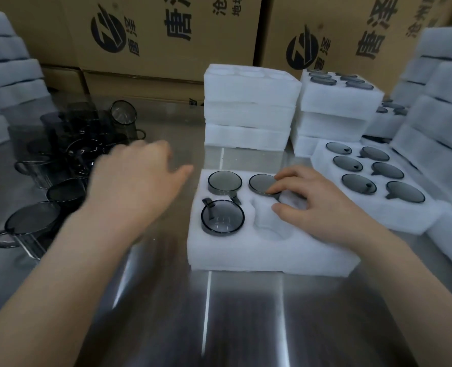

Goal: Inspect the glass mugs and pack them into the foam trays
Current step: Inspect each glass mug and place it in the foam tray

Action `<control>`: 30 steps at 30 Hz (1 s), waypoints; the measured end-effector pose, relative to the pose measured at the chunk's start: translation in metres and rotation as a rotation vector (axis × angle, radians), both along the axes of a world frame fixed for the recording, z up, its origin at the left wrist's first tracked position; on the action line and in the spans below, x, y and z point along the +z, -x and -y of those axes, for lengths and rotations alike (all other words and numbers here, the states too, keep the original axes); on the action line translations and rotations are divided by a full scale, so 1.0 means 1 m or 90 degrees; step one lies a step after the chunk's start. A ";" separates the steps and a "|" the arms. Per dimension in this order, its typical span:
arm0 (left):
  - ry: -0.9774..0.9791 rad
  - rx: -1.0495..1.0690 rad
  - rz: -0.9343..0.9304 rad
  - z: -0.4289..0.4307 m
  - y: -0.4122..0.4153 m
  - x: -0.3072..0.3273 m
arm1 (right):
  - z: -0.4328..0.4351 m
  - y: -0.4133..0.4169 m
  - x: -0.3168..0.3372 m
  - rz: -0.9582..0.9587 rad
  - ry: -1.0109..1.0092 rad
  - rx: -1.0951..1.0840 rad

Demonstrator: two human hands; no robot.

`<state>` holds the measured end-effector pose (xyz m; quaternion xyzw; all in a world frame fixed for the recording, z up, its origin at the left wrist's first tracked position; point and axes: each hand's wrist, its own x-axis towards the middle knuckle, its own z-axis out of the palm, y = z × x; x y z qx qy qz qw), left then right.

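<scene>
Resting the right hand (pixel 317 205) on the white foam tray (pixel 259 255) at centre frame, index fingertip touching the rim of the upper-right mug (pixel 260 181), a smoked glass mug seated rim-up in its cavity, thumb on the foam beside the lower right cavity; grip loose, fingers gently bent, clasping nothing. Holding the left hand (pixel 137 178), blurred, above the steel table (pixel 246 313) just left of that tray, fingers extended, grip wide and bare. Seated in the same tray: an upper-left mug (pixel 225 182) and a lower-left mug (pixel 222 217), handle of the latter pointing to upper left. Crowded at the left of frame, near the left hand: loose mugs (pixel 66 193), some upright, some tipped. Lying right of centre: a filled tray (pixel 410 221) of six mugs; behind, stacked foam trays (pixel 248 102); across the top, printed cardboard boxes (pixel 166 35).
</scene>
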<state>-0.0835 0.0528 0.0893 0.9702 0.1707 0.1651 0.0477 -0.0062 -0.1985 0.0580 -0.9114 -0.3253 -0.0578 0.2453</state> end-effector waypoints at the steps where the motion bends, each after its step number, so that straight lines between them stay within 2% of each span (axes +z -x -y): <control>1: -0.047 0.039 0.005 -0.010 0.012 -0.002 | 0.000 0.000 0.000 0.001 0.001 0.001; 3: -0.065 0.085 0.020 -0.027 0.032 -0.013 | 0.000 0.000 -0.001 0.002 0.003 0.002; 6: -0.015 0.102 0.039 -0.041 0.048 -0.034 | 0.001 0.000 -0.001 -0.002 0.001 0.005; 14: 0.090 0.020 0.145 -0.034 0.045 -0.052 | 0.000 -0.001 -0.001 0.000 -0.002 0.007; 23: 0.139 -0.067 0.146 -0.010 0.014 -0.037 | 0.001 -0.001 -0.001 0.000 0.000 0.004; 27: 0.161 -0.114 0.228 -0.006 -0.008 -0.020 | 0.001 -0.001 -0.002 -0.004 -0.005 0.008; 30: 0.166 -0.213 0.325 0.006 -0.023 -0.001 | 0.000 -0.003 -0.003 -0.016 -0.043 0.008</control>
